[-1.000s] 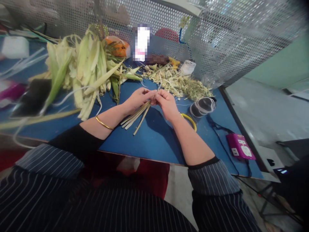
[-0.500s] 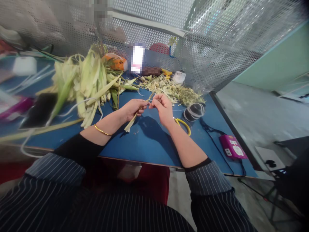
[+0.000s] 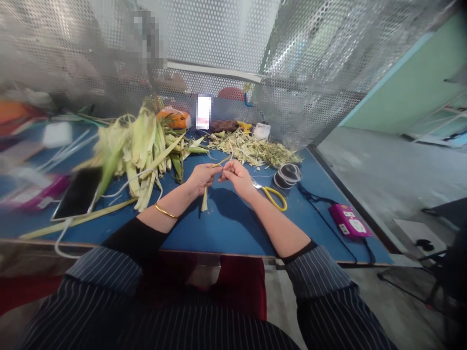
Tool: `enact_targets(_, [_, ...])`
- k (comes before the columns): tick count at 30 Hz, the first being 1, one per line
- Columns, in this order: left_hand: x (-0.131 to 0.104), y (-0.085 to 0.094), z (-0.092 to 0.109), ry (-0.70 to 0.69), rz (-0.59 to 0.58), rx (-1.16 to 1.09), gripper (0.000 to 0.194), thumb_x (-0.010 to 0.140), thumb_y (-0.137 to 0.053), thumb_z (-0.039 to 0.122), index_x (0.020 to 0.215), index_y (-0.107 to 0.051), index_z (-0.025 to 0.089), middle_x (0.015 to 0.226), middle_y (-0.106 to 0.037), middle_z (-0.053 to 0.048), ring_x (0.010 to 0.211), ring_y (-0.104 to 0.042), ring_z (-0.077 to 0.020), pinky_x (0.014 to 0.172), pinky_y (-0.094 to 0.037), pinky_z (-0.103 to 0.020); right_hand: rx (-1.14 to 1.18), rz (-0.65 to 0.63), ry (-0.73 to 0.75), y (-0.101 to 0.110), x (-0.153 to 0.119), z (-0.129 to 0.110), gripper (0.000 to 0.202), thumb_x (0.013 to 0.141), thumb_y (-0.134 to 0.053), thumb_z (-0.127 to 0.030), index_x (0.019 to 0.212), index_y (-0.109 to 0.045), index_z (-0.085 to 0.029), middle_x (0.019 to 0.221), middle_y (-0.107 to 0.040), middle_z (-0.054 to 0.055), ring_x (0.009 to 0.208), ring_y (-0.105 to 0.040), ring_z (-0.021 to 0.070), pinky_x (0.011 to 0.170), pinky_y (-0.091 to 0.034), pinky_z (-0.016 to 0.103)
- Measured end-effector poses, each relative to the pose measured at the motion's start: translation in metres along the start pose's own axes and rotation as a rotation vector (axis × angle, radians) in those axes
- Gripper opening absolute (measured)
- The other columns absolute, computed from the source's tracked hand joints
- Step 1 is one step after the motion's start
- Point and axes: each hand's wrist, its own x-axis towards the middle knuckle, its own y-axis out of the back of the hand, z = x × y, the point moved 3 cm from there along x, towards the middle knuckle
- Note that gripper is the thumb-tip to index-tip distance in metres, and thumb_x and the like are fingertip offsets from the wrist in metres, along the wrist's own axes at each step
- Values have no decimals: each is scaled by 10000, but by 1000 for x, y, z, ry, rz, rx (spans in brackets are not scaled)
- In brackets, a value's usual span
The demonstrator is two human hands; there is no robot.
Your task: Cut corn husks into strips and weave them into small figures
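Note:
My left hand [image 3: 200, 179] is closed round a narrow strip of corn husk [image 3: 205, 200]; one end hangs below the fingers and a thin end sticks out above. Right beside it, my right hand [image 3: 238, 179] pinches with thumb and forefinger at the strip. A fine white thread seems to run from this pinch toward the spool of white thread [image 3: 288, 176], though the fingertips hide most of it. Yellow-handled scissors [image 3: 276, 199] lie by my right wrist, blades partly covered by it. Shredded husk [image 3: 251, 149] is heaped beyond both hands.
A large bunch of corn husks [image 3: 144, 146] lies to the left, with a phone [image 3: 78, 192] and white cable before it. At the right are a purple packet [image 3: 350, 221] and black straps. A perforated metal screen [image 3: 219, 41] closes off the back of the blue table [image 3: 233, 228].
The camera view has shifted, so the table appears lower. The husk strip's hanging end now points more straight down. Both hands remain together at the strip, the right one still pinching.

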Motion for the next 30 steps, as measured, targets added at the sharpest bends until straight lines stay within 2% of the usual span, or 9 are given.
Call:
enact_targets(4, [0,3,6,-48,39,40,195,696,-716,258,714,-552,154,396,-266,123,342,-171,-17,388,-77,-209,-229,-13,-47,5,-2,-10,165,818,-540,-331,900,-459,-212,714,-601,-41,617,-624,131,691,-507,314])
enact_targets(8, [1,11,16,-93,153,123,202,701,-702,297,725,-552,164,399,-230,128,343,-164,-26,389,-82,-213,-1015,46,-117,39,-27,-39,231,796,-589,-308,992,-536,-200,1072,-625,79,800,-642,186,789,-468,349])
enact_targets(11, [2,16,22,-164,210,167,193,692,-693,300,702,-559,163,417,-238,120,355,-176,-30,393,-111,-210,-1519,25,-317,66,-60,-53,293,818,-551,-308,1060,-553,-143,1062,-619,175,943,-630,304,775,-448,381])
enact_targets(13, [3,18,23,-196,234,183,196,684,-694,310,686,-563,164,424,-253,113,364,-194,-36,395,-132,-209,-1619,-39,-475,78,-77,-51,316,838,-506,-277,1108,-550,-118,1034,-621,199,921,-641,314,741,-443,369])
enact_targets(16, [2,18,23,-227,254,200,195,678,-694,322,674,-580,164,434,-276,104,384,-219,-45,403,-162,-211,-1638,-70,-516,87,-85,-42,475,804,-527,-222,1267,-483,-123,1113,-608,209,972,-630,305,767,-431,350])
enact_targets(19, [2,19,24,-282,280,215,182,675,-694,316,674,-612,153,454,-314,92,416,-241,-51,422,-190,-212,-1472,-3,-530,93,-83,-33,517,740,-580,-198,1249,-513,-142,1038,-640,169,920,-626,281,755,-429,343])
enact_targets(23, [5,25,25,-382,343,314,199,672,-697,338,669,-653,144,492,-401,66,465,-311,-64,464,-240,-214,-633,213,-485,93,-85,-29,515,657,-635,-187,1167,-560,-192,726,-580,11,630,-536,174,591,-425,301])
enact_targets(26, [9,29,25,-470,383,457,219,699,-670,362,686,-692,144,538,-501,36,520,-410,-90,509,-289,-218,-170,128,-416,72,-91,-34,517,732,-631,-295,1229,-521,-209,588,-435,-64,493,-415,124,500,-394,273])
enact_targets(30, [12,30,25,-545,431,608,226,729,-638,352,751,-739,151,623,-616,1,602,-514,-124,597,-359,-229,455,3,-537,29,-93,-46,433,764,-673,-473,1071,-611,-174,719,-485,-26,465,-311,46,456,-336,218])
